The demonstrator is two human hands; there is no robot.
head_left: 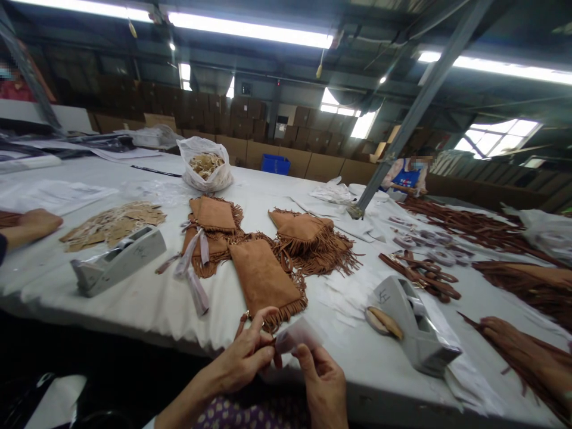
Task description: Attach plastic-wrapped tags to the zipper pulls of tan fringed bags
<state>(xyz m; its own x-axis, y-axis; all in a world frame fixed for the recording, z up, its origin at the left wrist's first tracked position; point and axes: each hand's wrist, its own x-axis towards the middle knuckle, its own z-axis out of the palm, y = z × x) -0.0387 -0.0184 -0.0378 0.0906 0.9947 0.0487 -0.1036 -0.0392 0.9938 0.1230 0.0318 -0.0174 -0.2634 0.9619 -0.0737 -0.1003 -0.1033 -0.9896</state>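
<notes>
At the table's front edge, my left hand (248, 351) pinches a narrow brown leather strap, mostly hidden by the fingers. Close beside it, my right hand (324, 378) is closed on a thin, translucent white sheet (300, 333), blurred along its far edge. The sheet reaches across to the strap at my left fingertips. Just beyond lies a tan fringed suede bag (263, 277), with a metal ring at its near corner by my left hand. More fringed bags lie behind it, one at left (214, 213) and another at right (297, 225). Pale wrapped strips (194, 286) hang beside the left ones.
Tape dispensers stand at left (120, 256) and right (413, 328). Brown paper pieces (118, 223), a white bag of scraps (185, 158), and leather straps (420, 277) lie around. Other people's hands are at the left (40, 226) and right (513, 339) edges. A metal post (397, 155) rises behind.
</notes>
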